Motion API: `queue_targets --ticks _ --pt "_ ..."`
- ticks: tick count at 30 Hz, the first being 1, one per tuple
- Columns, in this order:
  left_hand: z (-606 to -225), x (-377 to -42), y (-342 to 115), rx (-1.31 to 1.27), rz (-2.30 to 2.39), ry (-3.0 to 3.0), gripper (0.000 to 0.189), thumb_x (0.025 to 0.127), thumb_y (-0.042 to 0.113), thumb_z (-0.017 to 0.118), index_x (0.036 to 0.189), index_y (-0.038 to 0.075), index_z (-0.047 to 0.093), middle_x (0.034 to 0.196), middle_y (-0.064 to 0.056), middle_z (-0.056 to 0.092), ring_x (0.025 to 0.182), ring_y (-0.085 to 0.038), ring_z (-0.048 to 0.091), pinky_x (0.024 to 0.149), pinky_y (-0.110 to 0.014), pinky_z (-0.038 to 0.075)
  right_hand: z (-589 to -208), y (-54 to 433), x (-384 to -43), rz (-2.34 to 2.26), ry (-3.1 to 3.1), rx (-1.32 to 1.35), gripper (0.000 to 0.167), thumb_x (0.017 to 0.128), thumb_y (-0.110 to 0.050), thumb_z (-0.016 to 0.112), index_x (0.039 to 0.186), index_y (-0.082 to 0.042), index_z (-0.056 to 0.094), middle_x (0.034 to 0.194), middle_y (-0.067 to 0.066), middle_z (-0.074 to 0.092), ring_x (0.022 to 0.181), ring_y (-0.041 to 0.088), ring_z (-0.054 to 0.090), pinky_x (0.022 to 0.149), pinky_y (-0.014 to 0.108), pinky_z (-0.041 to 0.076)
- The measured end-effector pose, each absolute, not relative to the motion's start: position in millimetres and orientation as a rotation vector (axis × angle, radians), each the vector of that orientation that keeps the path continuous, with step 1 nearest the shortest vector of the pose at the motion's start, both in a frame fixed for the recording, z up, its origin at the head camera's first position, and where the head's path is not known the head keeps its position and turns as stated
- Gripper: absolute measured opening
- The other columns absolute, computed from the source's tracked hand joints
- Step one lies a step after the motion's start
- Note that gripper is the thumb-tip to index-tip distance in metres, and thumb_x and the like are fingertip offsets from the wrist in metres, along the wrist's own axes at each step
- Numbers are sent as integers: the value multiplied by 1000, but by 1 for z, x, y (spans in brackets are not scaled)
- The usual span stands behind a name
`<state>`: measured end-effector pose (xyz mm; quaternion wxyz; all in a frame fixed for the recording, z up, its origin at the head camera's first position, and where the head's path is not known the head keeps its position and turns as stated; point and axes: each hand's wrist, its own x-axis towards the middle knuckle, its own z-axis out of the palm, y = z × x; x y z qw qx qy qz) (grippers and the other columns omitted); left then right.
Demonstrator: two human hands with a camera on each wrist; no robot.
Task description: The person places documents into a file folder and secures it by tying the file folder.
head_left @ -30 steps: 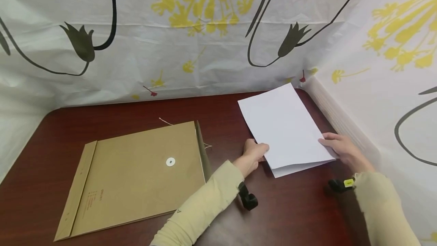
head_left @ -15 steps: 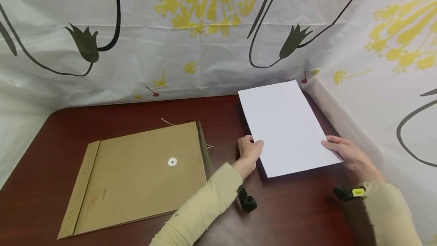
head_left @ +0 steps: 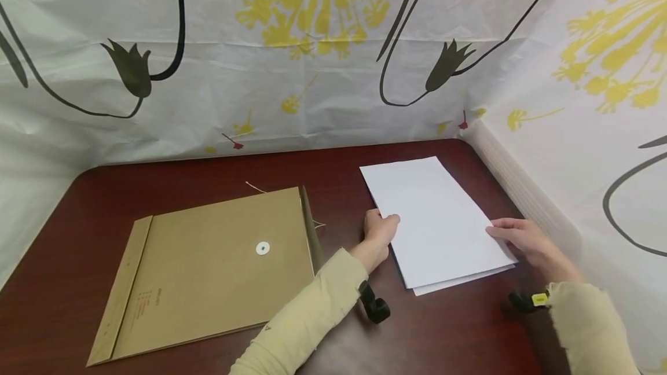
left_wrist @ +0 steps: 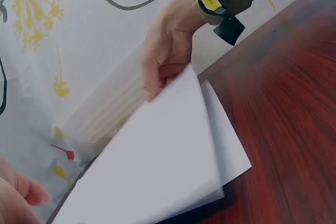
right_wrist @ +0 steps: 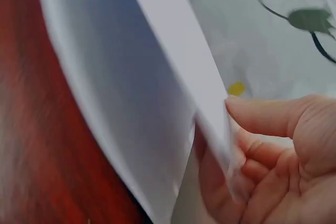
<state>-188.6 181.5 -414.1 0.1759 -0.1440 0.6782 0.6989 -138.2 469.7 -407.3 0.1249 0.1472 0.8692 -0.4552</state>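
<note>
White sheets of paper point(head_left: 438, 219) lie slightly fanned over the right side of the table, with a lower sheet sticking out at the near edge. My left hand point(head_left: 379, 231) pinches their left edge, thumb on top. On the opposite edge my right hand point(head_left: 528, 243) pinches the sheets between thumb and fingers. The right wrist view shows a gap between the upper paper point(right_wrist: 184, 40) and the lower paper point(right_wrist: 115, 87) beside my right thumb. In the left wrist view the top sheet point(left_wrist: 157, 156) is raised at its near corner above another sheet.
A brown document envelope point(head_left: 213, 271) with a white button and string lies flat at the left, its opening facing the papers. Patterned white cloth point(head_left: 312, 91) walls the table's point(head_left: 333, 172) back and right sides. A translucent ribbed strip point(head_left: 526, 184) runs along the right edge.
The papers first lifted and levelled in both hands, then came down and toward me. Their near edges, spread apart a second ago, now lie closer together. The envelope stays put.
</note>
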Motion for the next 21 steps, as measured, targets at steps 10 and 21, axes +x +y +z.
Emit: queue_targets --ticks 10,21 --pt "-403 -184 177 -374 1942 1895 64 79 6 57 137 -8 34 140 -23 36 128 -35 36 100 -43 36 -399 443 -146 -810 2771 426 57 80 -27 71 109 18 52 95 30 59 71 23 59 61 36 53" --pt "-400 -186 177 -433 1947 1877 62 73 4 61 129 -11 39 133 -22 42 116 -30 43 98 -42 37 -405 425 -158 -658 2816 432 30 76 -27 72 66 -1 63 58 0 50 60 18 46 52 29 38"
